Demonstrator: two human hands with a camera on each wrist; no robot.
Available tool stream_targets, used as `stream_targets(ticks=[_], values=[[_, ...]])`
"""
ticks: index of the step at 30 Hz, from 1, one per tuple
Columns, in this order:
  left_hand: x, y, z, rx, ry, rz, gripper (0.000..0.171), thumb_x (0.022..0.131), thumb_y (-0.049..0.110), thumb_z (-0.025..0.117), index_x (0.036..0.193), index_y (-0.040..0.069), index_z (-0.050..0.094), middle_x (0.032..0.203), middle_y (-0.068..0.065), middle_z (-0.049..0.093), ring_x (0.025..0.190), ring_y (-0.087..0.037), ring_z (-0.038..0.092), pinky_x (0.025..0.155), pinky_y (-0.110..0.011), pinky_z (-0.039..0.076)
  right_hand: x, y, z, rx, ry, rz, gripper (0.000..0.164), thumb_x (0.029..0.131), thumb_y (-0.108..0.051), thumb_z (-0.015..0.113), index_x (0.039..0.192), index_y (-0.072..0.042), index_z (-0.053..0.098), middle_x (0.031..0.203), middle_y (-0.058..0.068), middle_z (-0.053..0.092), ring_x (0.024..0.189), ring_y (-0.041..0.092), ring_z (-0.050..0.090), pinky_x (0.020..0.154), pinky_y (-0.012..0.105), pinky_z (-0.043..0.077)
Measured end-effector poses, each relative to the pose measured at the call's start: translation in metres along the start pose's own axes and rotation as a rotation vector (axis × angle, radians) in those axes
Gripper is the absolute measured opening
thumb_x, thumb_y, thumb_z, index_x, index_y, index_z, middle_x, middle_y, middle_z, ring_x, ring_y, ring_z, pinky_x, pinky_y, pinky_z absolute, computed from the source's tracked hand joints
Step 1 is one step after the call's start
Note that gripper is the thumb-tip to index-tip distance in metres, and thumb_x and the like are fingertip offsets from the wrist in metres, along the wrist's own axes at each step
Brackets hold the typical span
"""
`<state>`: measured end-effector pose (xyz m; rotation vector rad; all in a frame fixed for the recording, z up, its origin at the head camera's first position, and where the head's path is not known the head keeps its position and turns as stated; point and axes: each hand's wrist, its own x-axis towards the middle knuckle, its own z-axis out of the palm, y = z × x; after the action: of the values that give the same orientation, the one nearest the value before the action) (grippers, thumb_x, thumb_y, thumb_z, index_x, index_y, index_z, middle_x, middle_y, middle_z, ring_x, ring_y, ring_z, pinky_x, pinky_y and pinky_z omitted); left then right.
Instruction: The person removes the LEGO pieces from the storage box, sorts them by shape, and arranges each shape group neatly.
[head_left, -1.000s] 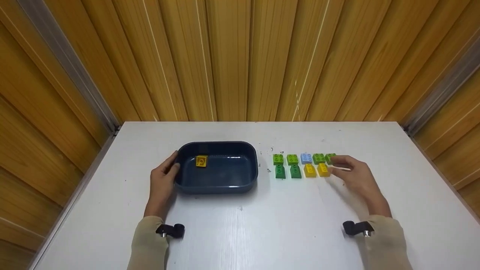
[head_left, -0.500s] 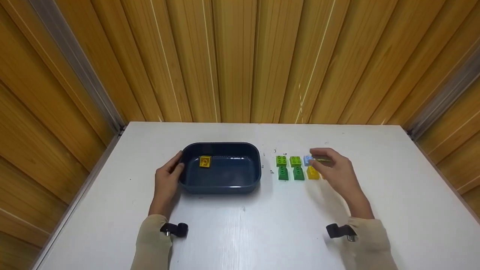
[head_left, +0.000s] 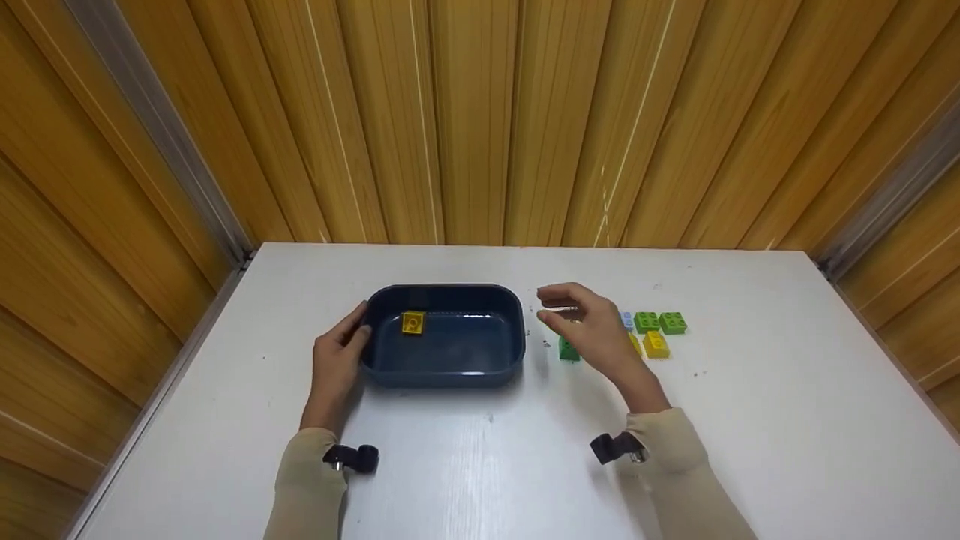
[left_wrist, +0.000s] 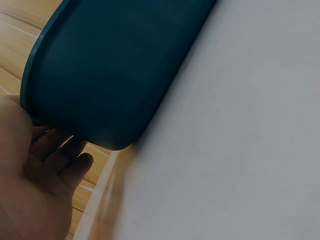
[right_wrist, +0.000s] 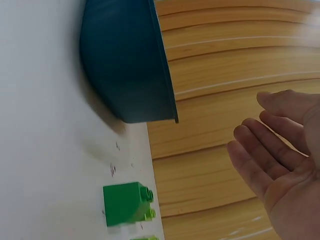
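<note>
A dark blue rectangular tub (head_left: 442,381) stands on the table with one yellow toy brick (head_left: 412,322) inside. At its left end my left hand (head_left: 337,367) holds the rim; in the left wrist view the fingers (left_wrist: 75,167) reach behind the tub's end wall. My right hand (head_left: 600,337) hovers just right of the tub, over the left part of the bricks, with thumb and fingers apart and nothing between them. A dark green brick (head_left: 568,349) peeks out below it. In the right wrist view the right hand's fingers are loosely bent and hold nothing.
To the right hand's right lie two light green bricks (head_left: 660,323), a partly hidden pale blue brick (head_left: 627,321) and a yellow sloped brick (head_left: 656,344). Other bricks are hidden behind that hand. A wood-patterned wall (head_left: 472,120) rises behind the white table (head_left: 465,465).
The right hand has moved left from the right end of the brick rows to near the tub, uncovering the right-hand bricks. The left hand has stayed on the tub.
</note>
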<state>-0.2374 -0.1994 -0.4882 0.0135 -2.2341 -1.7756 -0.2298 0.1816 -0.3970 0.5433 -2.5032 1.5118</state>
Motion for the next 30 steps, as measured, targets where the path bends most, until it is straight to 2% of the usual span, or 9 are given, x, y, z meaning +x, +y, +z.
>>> stream_targets(ticks=[9, 14, 17, 24, 30], values=[[0.0, 0.0, -0.002, -0.004, -0.012, 0.004, 0.043, 0.109, 0.01, 0.058, 0.151, 0.007, 0.059, 0.154, -0.01, 0.056, 0.149, -0.028, 0.045, 0.124, -0.039, 0.035, 0.013, -0.007, 0.054, -0.016, -0.104, -0.07, 0.033, 0.097, -0.004, 0.078, 0.129, 0.0, 0.07, 0.125, 0.012, 0.072, 0.116, 0.028, 0.07, 0.1, 0.039, 0.059], [0.0, 0.001, -0.004, -0.016, -0.006, 0.003, 0.042, 0.109, 0.009, 0.058, 0.152, 0.007, 0.059, 0.154, -0.01, 0.056, 0.149, -0.027, 0.045, 0.124, -0.038, 0.035, 0.022, -0.01, 0.079, -0.016, -0.189, -0.077, 0.034, 0.099, -0.007, 0.077, 0.131, -0.001, 0.069, 0.128, 0.013, 0.07, 0.119, 0.034, 0.069, 0.101, 0.042, 0.058], [0.0, 0.002, -0.004, -0.02, -0.008, 0.001, 0.042, 0.109, 0.009, 0.059, 0.151, 0.006, 0.059, 0.154, -0.01, 0.056, 0.149, -0.027, 0.045, 0.124, -0.039, 0.034, 0.029, -0.01, 0.091, -0.014, -0.223, -0.07, 0.033, 0.099, -0.008, 0.076, 0.131, -0.003, 0.069, 0.129, 0.013, 0.069, 0.119, 0.032, 0.069, 0.102, 0.043, 0.058], [0.0, 0.0, -0.002, -0.014, -0.005, -0.011, 0.043, 0.109, 0.01, 0.058, 0.152, 0.008, 0.058, 0.155, -0.01, 0.055, 0.149, -0.027, 0.045, 0.124, -0.041, 0.035, 0.044, -0.012, 0.112, -0.01, -0.242, -0.065, 0.032, 0.099, -0.009, 0.077, 0.129, -0.002, 0.07, 0.126, 0.009, 0.07, 0.116, 0.025, 0.068, 0.099, 0.038, 0.059], [-0.001, -0.001, -0.002, -0.006, -0.001, -0.014, 0.044, 0.109, 0.011, 0.058, 0.153, 0.008, 0.057, 0.156, -0.009, 0.055, 0.149, -0.026, 0.045, 0.124, -0.039, 0.034, 0.055, -0.01, 0.129, -0.009, -0.244, -0.052, 0.03, 0.099, -0.008, 0.077, 0.128, -0.002, 0.071, 0.125, 0.009, 0.071, 0.118, 0.024, 0.067, 0.101, 0.037, 0.057]])
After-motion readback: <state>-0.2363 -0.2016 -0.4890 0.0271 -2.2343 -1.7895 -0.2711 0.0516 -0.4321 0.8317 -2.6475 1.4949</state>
